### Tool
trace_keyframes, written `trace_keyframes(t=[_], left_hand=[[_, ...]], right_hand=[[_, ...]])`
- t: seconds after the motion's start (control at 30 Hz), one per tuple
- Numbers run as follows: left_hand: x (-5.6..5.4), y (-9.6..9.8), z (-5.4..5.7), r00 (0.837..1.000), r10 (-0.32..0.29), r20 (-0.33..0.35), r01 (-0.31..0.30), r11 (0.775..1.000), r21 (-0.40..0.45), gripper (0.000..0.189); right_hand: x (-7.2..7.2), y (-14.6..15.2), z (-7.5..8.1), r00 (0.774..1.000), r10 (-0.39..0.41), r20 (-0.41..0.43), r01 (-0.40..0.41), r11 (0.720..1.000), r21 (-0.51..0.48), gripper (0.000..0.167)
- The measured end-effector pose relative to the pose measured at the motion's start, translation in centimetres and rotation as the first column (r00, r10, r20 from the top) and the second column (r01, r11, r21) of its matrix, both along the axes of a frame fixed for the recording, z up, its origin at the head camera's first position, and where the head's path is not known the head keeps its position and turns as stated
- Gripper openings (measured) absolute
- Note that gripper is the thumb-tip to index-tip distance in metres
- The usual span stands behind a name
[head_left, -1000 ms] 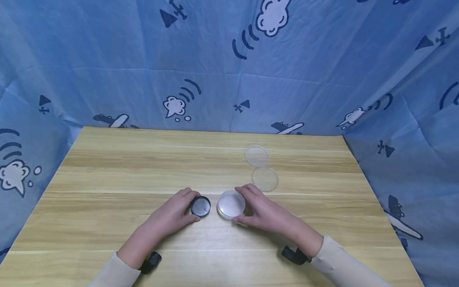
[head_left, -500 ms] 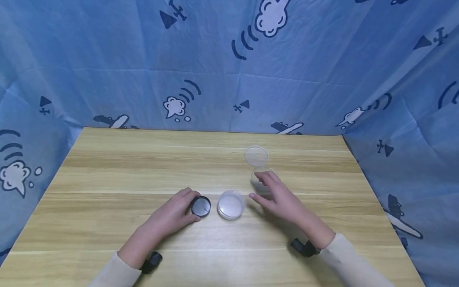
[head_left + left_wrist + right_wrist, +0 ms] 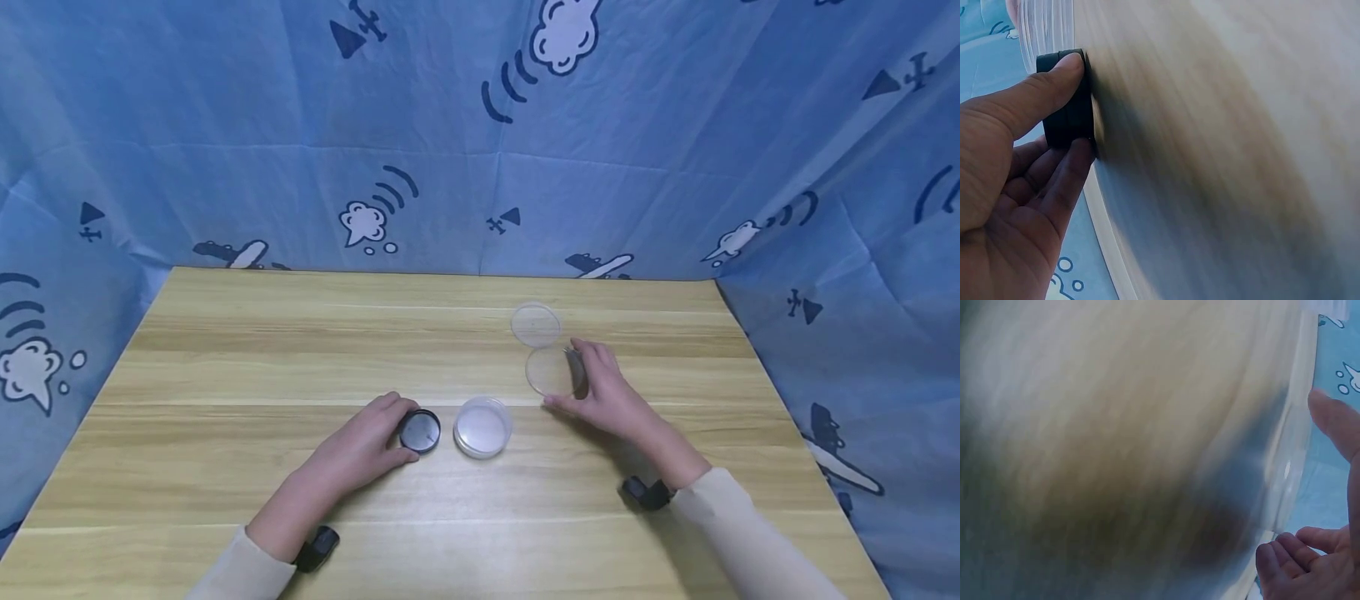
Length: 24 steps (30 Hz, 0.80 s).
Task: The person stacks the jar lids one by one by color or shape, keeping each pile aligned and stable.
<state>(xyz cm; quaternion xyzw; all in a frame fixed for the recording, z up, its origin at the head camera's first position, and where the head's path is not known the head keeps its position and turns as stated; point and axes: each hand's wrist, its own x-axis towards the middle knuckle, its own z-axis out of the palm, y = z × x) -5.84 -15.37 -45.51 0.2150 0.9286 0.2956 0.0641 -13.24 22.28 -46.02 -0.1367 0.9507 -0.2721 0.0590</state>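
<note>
My left hand pinches a short black round case by its sides; its top looks grey and glassy. From the left wrist view, thumb and fingers press the rim of this black case, which has a seam around it. My right hand spans a clear petri dish lying on the table, thumb at its near rim and fingers at its far right side. The right wrist view shows the dish between thumb and fingertips. A stack of clear petri dishes stands between the hands, touched by neither.
Behind the spanned dish lies another flat clear disc. All of it rests on a light wood table. Blue patterned cloth hangs at the back and both sides.
My right hand has left the side of the dish stack, moved back and to the right, and come around the clear petri dish. My left hand still holds the black case.
</note>
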Motion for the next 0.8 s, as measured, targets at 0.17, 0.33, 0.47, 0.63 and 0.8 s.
trace_keyframes(t=[0.17,0.33,0.47,0.63,0.8], left_hand=[[-0.01,0.06,0.01,1.0,-0.001,-0.005,0.001,1.0,-0.004,0.051],[0.03,0.12,-0.06,1.0,0.008,-0.009,-0.008,1.0,-0.01,0.052],[0.04,0.08,-0.11,1.0,0.005,-0.008,-0.005,1.0,-0.007,0.052],[0.03,-0.03,-0.08,1.0,-0.003,-0.01,0.003,1.0,-0.011,0.05],[0.02,0.02,-0.09,1.0,0.0,-0.012,0.0,1.0,-0.013,0.05]], right_hand=[[-0.32,0.0,-0.45,1.0,0.014,0.019,-0.014,1.0,0.002,0.107],[-0.59,-0.2,-0.63,0.999,0.029,0.016,-0.029,1.0,0.003,0.102],[-0.74,-0.35,-0.67,0.999,0.033,0.005,-0.033,0.999,0.007,0.099],[-0.79,-0.35,-0.76,0.999,0.037,-0.008,-0.037,0.999,0.005,0.094],[-0.8,-0.29,-0.86,0.999,0.037,-0.023,-0.037,0.999,-0.009,0.091]])
